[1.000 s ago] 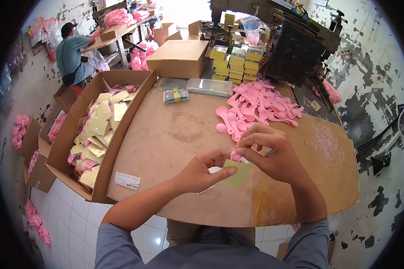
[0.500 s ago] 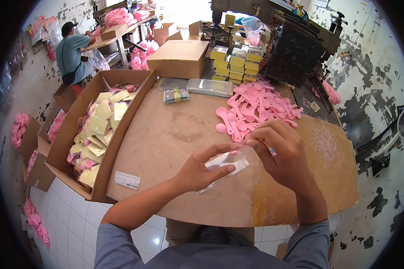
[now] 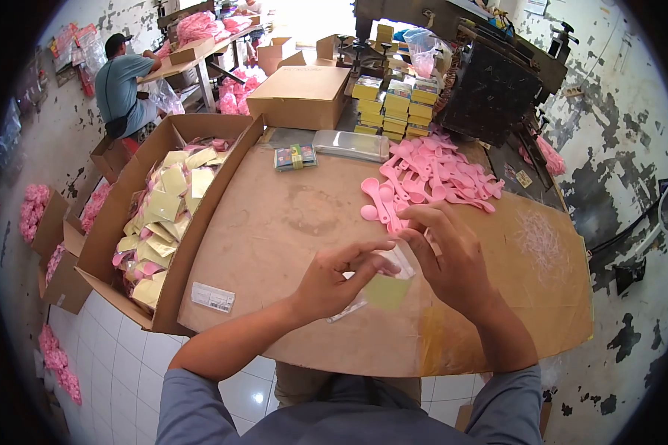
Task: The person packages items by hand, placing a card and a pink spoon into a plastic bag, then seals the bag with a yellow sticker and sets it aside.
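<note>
In front of me, my left hand (image 3: 338,278) pinches a small clear plastic bag (image 3: 402,259) at its upper edge, thumb against fingers. A pale yellow-green card (image 3: 386,291) shows through the bag, hanging below my fingertips. On the other side, my right hand (image 3: 449,248) has curled fingers, with thumb and forefinger closed at the bag's upper end; the exact pinch point is blurred. Under the bag, the edge of more clear plastic (image 3: 346,311) lies on the cardboard-covered table (image 3: 274,245). A heap of pink measuring spoons (image 3: 423,174) lies just beyond my right hand.
At left stands an open carton (image 3: 223,189) filled with packed yellow cards (image 3: 172,182). Toward the back are a banded card bundle (image 3: 295,157), a clear plastic case (image 3: 351,145), a closed carton (image 3: 300,93), stacked cards (image 3: 397,104) and a black machine (image 3: 486,81). A person (image 3: 122,81) sits far left.
My right hand has come down and left, and the card it held is now at the bag, yellow-green side showing. The left hand stays near the same place. The view has shifted slightly.
</note>
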